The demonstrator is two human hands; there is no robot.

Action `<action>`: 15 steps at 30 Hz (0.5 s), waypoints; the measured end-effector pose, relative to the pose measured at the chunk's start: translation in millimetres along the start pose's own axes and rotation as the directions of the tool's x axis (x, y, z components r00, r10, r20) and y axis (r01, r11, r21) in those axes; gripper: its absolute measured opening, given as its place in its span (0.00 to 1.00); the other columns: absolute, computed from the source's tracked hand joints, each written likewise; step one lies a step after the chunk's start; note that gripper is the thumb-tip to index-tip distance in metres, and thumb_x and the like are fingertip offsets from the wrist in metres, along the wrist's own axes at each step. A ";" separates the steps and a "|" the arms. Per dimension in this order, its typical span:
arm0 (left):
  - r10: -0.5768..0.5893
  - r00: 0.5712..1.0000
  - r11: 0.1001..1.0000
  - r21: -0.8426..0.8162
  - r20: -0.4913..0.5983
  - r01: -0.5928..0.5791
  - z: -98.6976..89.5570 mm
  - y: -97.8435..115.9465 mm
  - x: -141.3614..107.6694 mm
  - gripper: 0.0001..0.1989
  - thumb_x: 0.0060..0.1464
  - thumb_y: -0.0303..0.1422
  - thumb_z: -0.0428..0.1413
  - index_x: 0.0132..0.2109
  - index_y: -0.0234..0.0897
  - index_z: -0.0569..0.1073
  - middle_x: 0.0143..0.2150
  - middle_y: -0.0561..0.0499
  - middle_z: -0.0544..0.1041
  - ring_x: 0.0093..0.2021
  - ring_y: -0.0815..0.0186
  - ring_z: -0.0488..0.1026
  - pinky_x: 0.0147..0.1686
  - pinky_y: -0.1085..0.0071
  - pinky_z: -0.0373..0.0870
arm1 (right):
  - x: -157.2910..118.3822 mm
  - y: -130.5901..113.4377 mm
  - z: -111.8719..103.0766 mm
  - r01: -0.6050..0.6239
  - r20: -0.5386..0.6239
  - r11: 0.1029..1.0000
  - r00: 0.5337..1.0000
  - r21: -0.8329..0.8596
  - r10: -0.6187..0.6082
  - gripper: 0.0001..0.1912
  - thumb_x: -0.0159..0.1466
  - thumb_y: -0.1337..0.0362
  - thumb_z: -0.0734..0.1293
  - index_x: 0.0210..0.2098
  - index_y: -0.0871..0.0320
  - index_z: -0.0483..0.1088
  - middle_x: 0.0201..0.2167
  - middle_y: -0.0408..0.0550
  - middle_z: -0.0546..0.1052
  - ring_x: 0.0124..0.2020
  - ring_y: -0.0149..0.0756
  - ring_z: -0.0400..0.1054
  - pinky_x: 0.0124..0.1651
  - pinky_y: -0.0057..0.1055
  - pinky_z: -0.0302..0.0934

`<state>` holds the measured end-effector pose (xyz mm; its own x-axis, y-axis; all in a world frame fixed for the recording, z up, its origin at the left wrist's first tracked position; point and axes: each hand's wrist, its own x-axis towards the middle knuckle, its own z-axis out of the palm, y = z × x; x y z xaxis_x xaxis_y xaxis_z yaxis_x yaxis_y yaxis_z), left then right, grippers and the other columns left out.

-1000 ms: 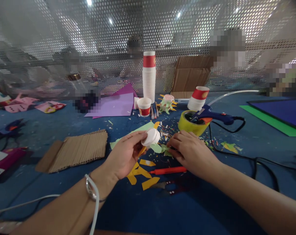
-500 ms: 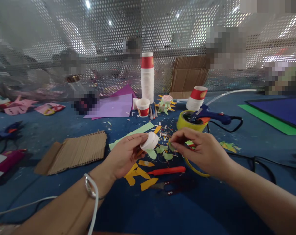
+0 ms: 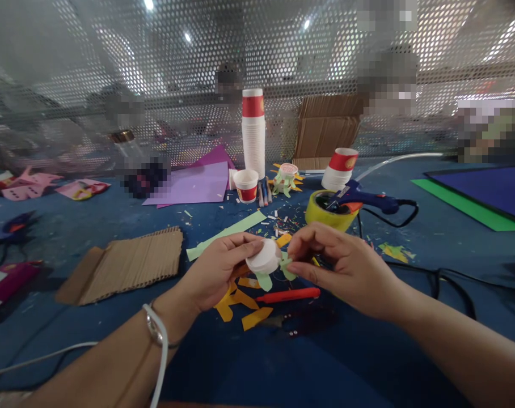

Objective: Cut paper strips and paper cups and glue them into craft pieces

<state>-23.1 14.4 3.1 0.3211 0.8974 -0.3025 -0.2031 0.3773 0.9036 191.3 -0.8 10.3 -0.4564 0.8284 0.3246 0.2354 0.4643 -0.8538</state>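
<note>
My left hand point(image 3: 215, 266) is closed around a small white paper cup point(image 3: 264, 258) held on its side, base showing. A green paper leaf point(image 3: 265, 281) hangs from the cup's lower side, and an orange paper piece point(image 3: 283, 239) shows just behind it. With thumb and fingers, my right hand point(image 3: 340, 263) pinches a green paper cutout point(image 3: 286, 267) right beside the cup. I cannot tell if they touch. Below the hands lie orange paper cutouts point(image 3: 256, 318), a red pen point(image 3: 289, 294) and dark-handled snips point(image 3: 300, 326).
A blue glue gun point(image 3: 370, 199) rests on a yellow tape roll point(image 3: 312, 214), its dark cable trailing right. Farther back stand a tall cup stack point(image 3: 253, 141), a decorated cup point(image 3: 286, 177) and purple paper point(image 3: 193, 184). Cardboard point(image 3: 134, 263) lies left. Paper scraps litter the middle.
My right hand has moved left, bringing the green cutout next to the cup. The cup has turned slightly in my left hand, showing more of its base.
</note>
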 end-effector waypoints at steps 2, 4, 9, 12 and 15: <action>0.011 1.000 1.000 0.011 -0.001 -0.011 0.6 -0.2 -0.6 0.11 0.47 0.35 0.68 0.35 0.32 0.81 0.29 0.49 0.77 0.27 0.71 0.70 0.27 0.76 0.64 | 0.1 -0.3 0.7 0.001 0.013 1.000 1.000 0.005 -0.001 0.03 0.65 0.67 0.68 0.37 0.56 0.68 0.31 0.41 0.73 0.30 0.27 0.69 0.35 0.25 0.67; 0.017 1.000 1.000 0.021 0.003 -0.017 1.7 -0.1 -1.4 0.10 0.47 0.35 0.68 0.34 0.32 0.81 0.28 0.50 0.77 0.26 0.72 0.69 0.26 0.76 0.64 | 0.1 -0.1 1.3 -0.005 0.033 1.000 0.999 0.004 0.005 0.03 0.65 0.67 0.68 0.38 0.56 0.68 0.32 0.41 0.74 0.31 0.28 0.69 0.36 0.26 0.67; 0.037 0.999 0.998 0.049 0.019 -0.038 3.8 -0.3 -2.7 0.10 0.47 0.35 0.68 0.34 0.32 0.80 0.29 0.51 0.77 0.27 0.72 0.70 0.27 0.77 0.64 | -0.8 1.5 1.1 -0.009 0.067 1.000 0.998 -0.027 0.010 0.03 0.66 0.67 0.67 0.39 0.55 0.67 0.34 0.41 0.75 0.34 0.29 0.70 0.38 0.27 0.66; 0.051 0.999 0.997 0.064 0.011 -0.052 3.3 -1.5 -2.4 0.10 0.47 0.35 0.68 0.34 0.33 0.81 0.30 0.50 0.77 0.27 0.72 0.70 0.27 0.77 0.64 | -1.2 2.3 0.5 -0.014 0.071 0.999 0.997 -0.032 0.016 0.04 0.66 0.67 0.67 0.40 0.55 0.67 0.35 0.42 0.75 0.34 0.29 0.71 0.39 0.28 0.66; 0.053 0.999 0.996 0.074 0.009 -0.053 2.7 -2.7 -1.8 0.09 0.48 0.34 0.68 0.34 0.33 0.81 0.30 0.50 0.78 0.27 0.72 0.70 0.27 0.77 0.64 | -1.2 2.5 0.2 -0.023 0.072 0.999 0.997 -0.045 0.026 0.04 0.66 0.67 0.67 0.40 0.54 0.67 0.34 0.42 0.76 0.34 0.30 0.71 0.39 0.29 0.66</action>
<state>-20.6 11.2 2.0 0.3186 0.9138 -0.2517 -0.1505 0.3110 0.9384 192.2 -0.8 7.6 -0.5108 0.8156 0.2718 0.2842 0.4586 -0.8420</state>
